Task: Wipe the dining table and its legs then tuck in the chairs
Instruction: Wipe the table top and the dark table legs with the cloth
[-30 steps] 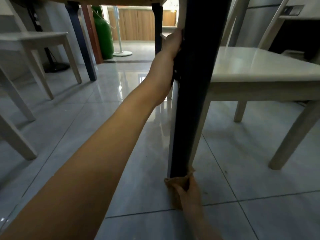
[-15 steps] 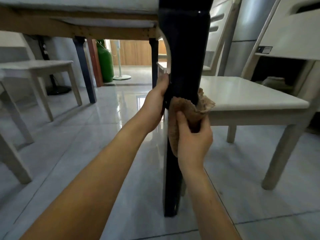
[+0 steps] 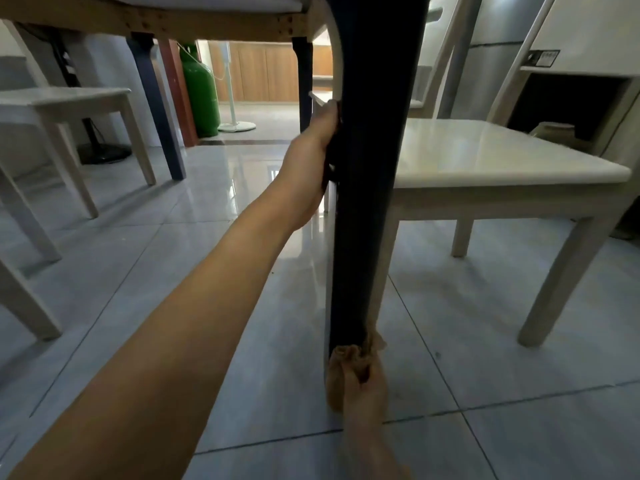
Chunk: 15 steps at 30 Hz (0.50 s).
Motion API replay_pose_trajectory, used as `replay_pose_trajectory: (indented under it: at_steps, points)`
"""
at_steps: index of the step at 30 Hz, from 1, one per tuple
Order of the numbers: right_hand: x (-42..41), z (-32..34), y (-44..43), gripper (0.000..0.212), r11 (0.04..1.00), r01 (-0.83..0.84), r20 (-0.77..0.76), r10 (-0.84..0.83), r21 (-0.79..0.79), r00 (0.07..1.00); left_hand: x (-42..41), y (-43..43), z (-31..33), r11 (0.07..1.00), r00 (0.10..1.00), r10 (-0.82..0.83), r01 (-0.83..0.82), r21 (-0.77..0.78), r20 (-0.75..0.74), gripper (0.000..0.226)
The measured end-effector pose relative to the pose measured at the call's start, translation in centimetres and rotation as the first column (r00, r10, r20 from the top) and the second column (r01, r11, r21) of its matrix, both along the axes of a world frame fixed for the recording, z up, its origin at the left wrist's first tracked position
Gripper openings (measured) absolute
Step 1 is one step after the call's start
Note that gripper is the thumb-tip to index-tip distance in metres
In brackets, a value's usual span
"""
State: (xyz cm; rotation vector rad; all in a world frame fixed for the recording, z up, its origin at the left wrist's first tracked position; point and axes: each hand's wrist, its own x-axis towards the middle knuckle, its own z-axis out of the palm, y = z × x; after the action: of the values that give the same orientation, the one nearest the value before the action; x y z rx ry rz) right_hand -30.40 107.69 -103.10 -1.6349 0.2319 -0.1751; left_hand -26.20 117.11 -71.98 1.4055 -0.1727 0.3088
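Note:
A dark blue table leg (image 3: 363, 188) rises up the middle of the view from below the table's wooden underside (image 3: 207, 24). My left hand (image 3: 311, 161) grips the leg's left side about halfway up, fingers wrapped behind it. Down at the foot of the leg my right hand (image 3: 365, 386) holds a crumpled brown cloth (image 3: 346, 362) pressed around the leg just above the floor. A white chair (image 3: 485, 161) stands right behind the leg, its seat at hand height.
Another white chair (image 3: 69, 102) stands at the left, with more pale chair legs nearer me. Two far table legs (image 3: 156, 109) show at the back, beside a green gas cylinder (image 3: 201, 95) and a fan base (image 3: 237, 125). Glossy grey tiles (image 3: 173, 271) cover the floor.
My right hand has slid the cloth from the middle of the leg down to its foot. My left hand has kept its grip on the leg.

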Motion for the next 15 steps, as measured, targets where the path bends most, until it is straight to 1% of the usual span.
replay_pose_trajectory:
  at_steps: [1,3,4,5,6,8,10,11,13,14,15]
  points:
    - [-0.1,-0.7,0.0,0.036,1.0,-0.012,-0.042,0.011,-0.012,0.999,-0.1,0.1,-0.1,1.0,0.999,-0.012,0.012,0.007,0.029,0.036]
    - [-0.2,-1.1,-0.4,0.038,1.0,-0.005,-0.076,0.005,0.002,0.997,0.1,0.2,-0.4,1.0,0.997,-0.017,0.015,0.027,0.078,0.029]
    - [-0.2,-1.1,-0.5,0.037,1.0,0.003,-0.084,-0.001,0.014,0.997,0.5,0.3,-0.6,0.999,0.995,0.001,-0.005,0.04,0.099,0.027]
    - [-0.5,-0.5,-0.6,0.032,0.999,0.017,-0.103,-0.014,0.031,0.995,0.7,0.2,-1.1,0.996,0.993,0.044,-0.053,0.075,0.106,0.027]
    - [-0.7,0.1,-0.6,0.025,0.998,0.051,-0.108,-0.046,0.043,0.993,1.2,0.5,-1.8,0.987,0.99,0.108,-0.117,0.109,0.09,0.027]
    - [-1.2,1.8,-0.4,0.02,0.986,0.152,-0.102,-0.144,0.074,0.984,1.4,0.9,-3.6,0.953,0.97,0.241,-0.238,0.187,0.01,0.023]
    - [-2.2,3.7,-0.5,0.014,0.972,0.181,-0.116,-0.165,0.147,0.979,0.5,0.8,-5.6,0.931,0.949,0.314,-0.3,0.207,-0.036,0.017]
    - [-2.9,4.4,-0.6,0.011,0.969,0.179,-0.12,-0.16,0.168,0.98,-0.4,0.5,-6.5,0.918,0.937,0.348,-0.334,0.214,-0.033,0.018]
    - [-4.6,6.1,-1.8,0.01,0.962,0.199,-0.135,-0.175,0.186,0.975,-2.9,-0.6,-8.1,0.916,0.934,0.357,-0.345,0.207,-0.022,0.016]
    - [-5.7,6.9,-2.5,0.007,0.961,0.201,-0.166,-0.171,0.19,0.971,-4.2,-0.9,-9.1,0.92,0.937,0.343,-0.322,0.224,-0.061,0.015]
    - [-6.8,7.8,-3.3,0.007,0.963,0.2,-0.203,-0.162,0.179,0.966,-6.0,-1.0,-10.1,0.924,0.932,0.33,-0.285,0.255,-0.153,0.014]
